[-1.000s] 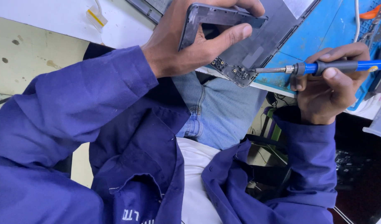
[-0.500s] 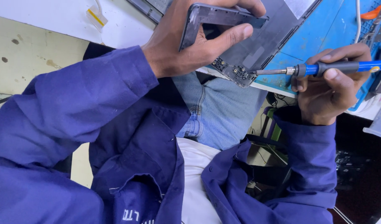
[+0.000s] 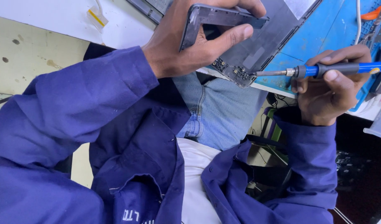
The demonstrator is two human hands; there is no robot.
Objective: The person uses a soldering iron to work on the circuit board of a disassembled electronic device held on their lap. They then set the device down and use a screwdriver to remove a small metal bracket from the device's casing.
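Note:
My left hand [image 3: 194, 45] grips a dark grey device frame [image 3: 248, 45] at the top centre, thumb across its open back. A small circuit part [image 3: 234, 74] shows at the frame's lower corner. My right hand [image 3: 327, 89] holds a blue-handled soldering iron [image 3: 344, 68] level, pointing left. Its metal tip [image 3: 261, 74] sits at the circuit part, touching or almost touching it. Both arms wear dark blue sleeves.
A blue work mat [image 3: 323, 37] lies under the frame and the iron. A white tabletop [image 3: 66, 16] with a small yellow-striped piece [image 3: 95, 17] is at upper left. An orange tool [image 3: 375, 12] and a white cable [image 3: 358, 18] are at upper right. Dark clutter lies below right.
The soldering iron's tip has drifted slightly toward the circuit part at the frame's corner. My left hand keeps the same hold on the frame.

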